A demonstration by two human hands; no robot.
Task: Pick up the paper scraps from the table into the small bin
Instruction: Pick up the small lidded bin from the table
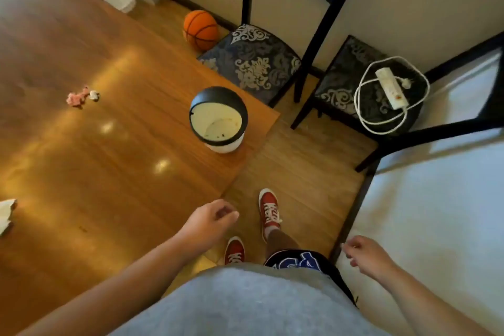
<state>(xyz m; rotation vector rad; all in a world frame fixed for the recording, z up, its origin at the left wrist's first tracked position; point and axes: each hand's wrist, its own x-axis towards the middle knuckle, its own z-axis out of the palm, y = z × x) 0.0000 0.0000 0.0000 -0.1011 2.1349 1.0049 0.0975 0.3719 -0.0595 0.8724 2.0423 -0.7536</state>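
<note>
The small bin point(218, 120), white with a black rim, stands near the table's point(90, 150) corner, its mouth tipped toward the camera; inside it looks nearly bare, only a few dark specks on the bottom. A pink crumpled scrap point(77, 97) lies well to the left of the bin on the wood, with a small white scrap point(94, 95) just beside it. Another white scrap point(6, 214) lies at the left edge of the view, partly cut off.

The left hand point(208, 222) hangs over the table's near edge, fingers loosely curled, holding nothing that can be seen. The right hand point(365, 255) hangs low beside a white mattress point(436, 213), fingers half curled; whether something tiny sits between its fingertips is hard to tell.

On the floor beyond the table sits a basketball point(201, 30). Two patterned chairs stand by the wall; the nearer-right chair point(341, 68) bears a white power strip point(390, 87) with coiled cord. Red sneakers point(268, 210) show below
</note>
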